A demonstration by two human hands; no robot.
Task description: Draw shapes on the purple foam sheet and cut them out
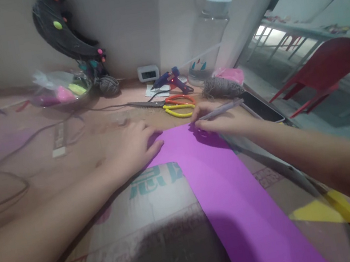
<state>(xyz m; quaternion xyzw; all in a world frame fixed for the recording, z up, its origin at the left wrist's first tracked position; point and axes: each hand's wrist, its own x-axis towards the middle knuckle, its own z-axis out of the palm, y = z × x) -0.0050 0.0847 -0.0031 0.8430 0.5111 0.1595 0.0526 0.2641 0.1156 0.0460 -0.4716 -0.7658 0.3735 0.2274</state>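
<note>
A purple sheet of paper (228, 185), cut with a notch at its left, lies over printed cardboard (160, 201). My left hand (142, 146) rests flat on the paper's upper left part, fingers spread. Gripped in my right hand (212, 120) is a slim pale pen (221, 108), slanted with its back end to the right; its tip is hidden by the fingers near the paper's top edge. Just beyond the paper lie scissors (179, 105) with one red and one yellow handle.
A blue glue gun (171, 79), small digital clock (148, 73) and clear bottle (209, 39) stand at the back. Grey yarn (221, 87) and a phone (262, 106) are at right, a bowl (64, 100) at left. A cord (32, 136) crosses the table. Yellow scraps (324, 210) lie lower right.
</note>
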